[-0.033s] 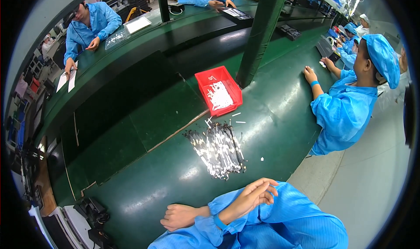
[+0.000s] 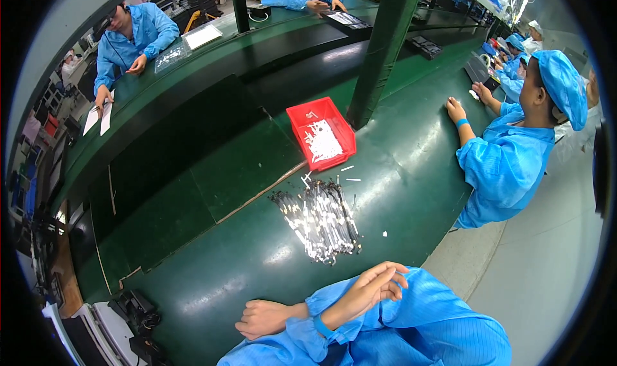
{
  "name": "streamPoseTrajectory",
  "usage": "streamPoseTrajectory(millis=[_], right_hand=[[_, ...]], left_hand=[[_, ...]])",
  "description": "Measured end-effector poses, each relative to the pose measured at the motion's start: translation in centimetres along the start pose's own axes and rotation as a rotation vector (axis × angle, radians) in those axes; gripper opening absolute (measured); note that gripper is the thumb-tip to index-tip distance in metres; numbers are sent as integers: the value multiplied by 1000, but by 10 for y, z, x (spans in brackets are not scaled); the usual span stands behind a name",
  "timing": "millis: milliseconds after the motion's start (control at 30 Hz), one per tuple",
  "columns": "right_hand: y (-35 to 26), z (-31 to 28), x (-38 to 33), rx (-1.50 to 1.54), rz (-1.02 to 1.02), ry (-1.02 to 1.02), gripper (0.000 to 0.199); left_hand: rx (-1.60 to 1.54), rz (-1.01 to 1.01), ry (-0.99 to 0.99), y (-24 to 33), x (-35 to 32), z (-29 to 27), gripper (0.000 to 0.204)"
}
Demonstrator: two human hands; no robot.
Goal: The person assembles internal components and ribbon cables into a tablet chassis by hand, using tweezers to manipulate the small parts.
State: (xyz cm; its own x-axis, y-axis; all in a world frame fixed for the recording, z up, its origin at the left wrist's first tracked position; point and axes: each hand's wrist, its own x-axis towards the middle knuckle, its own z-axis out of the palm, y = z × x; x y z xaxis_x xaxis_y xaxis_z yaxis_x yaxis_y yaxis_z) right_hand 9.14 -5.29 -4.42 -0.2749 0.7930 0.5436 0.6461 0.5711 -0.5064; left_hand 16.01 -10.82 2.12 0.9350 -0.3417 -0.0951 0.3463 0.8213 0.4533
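Note:
My forearms, in blue sleeves, cross at the near edge of the green table (image 2: 212,295). My left hand (image 2: 369,290), with a blue band at its wrist, points right over the other sleeve, its fingers apart, loosely bent and holding nothing. My right hand (image 2: 265,319) rests on the left with its fingers curled under and nothing showing in them. Beyond both hands, and touched by neither, lies a pile of thin black-and-white cable-like strips (image 2: 321,221). Behind the pile stands a red bin (image 2: 297,118) with small white pieces (image 2: 324,144) inside.
Several loose white pieces (image 2: 353,179) lie near the bin. A green post (image 2: 382,57) rises behind it. On the right a co-worker in blue (image 2: 508,154) has both hands at the table. Black devices (image 2: 138,311) sit at the near left. More people work across the line.

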Motion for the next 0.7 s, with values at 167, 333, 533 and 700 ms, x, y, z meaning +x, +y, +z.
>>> streamPoseTrajectory(millis=[167, 333, 533, 700], right_hand=[[0, -1, 0, 7, 10, -20, 19], [0, -2, 0, 36, 25, -63, 19], [-1, -7, 2, 71, 44, -122, 21], [0, -4, 1, 63, 45, -130, 22]], left_hand=[[4, -4, 9, 0, 0, 0, 36], [12, -8, 20, 1, 0, 1, 35], [18, -10, 30, 1, -1, 2, 35], [4, -7, 21, 1, -1, 0, 35]])
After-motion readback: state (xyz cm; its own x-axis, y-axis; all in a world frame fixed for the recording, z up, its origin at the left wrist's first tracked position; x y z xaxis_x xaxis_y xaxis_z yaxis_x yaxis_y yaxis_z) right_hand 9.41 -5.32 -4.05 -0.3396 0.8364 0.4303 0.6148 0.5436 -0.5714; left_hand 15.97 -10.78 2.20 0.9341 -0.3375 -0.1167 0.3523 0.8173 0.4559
